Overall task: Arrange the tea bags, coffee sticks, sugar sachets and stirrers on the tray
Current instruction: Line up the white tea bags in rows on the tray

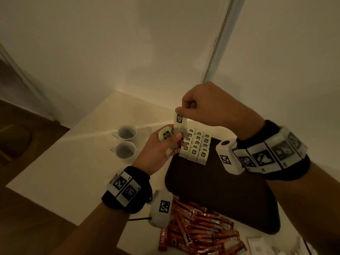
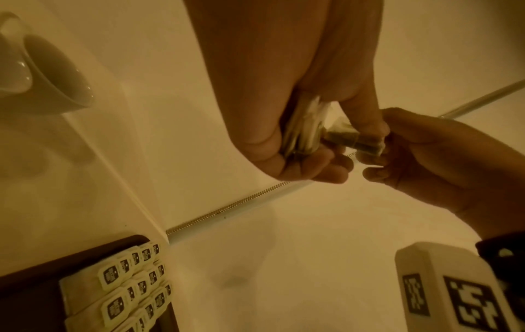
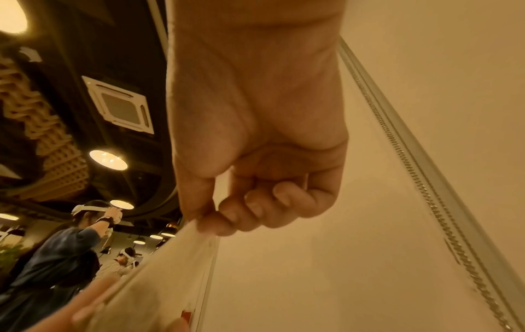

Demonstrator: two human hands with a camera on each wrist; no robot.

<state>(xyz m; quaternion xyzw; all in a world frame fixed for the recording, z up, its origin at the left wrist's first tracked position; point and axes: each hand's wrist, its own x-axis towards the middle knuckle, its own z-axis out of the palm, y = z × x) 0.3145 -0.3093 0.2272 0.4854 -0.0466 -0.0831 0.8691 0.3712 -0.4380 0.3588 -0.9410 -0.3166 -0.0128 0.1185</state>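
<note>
The right hand [image 1: 206, 107] pinches one tea bag [image 1: 179, 124] by its top, drawing it from the bunch gripped in the left hand [image 1: 161, 150]. Step: filling the tea rows [image 1: 196, 148] on the tray [image 1: 220, 196]. Next, it likely needs setting upright beside them.

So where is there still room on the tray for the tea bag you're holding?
The tray is bare across its near and right parts, from the tea bag rows down to the coffee sticks lying off its near edge. The far left corner is crowded with those rows. The right hand pinches the tea bag; the left hand holds more.
</note>
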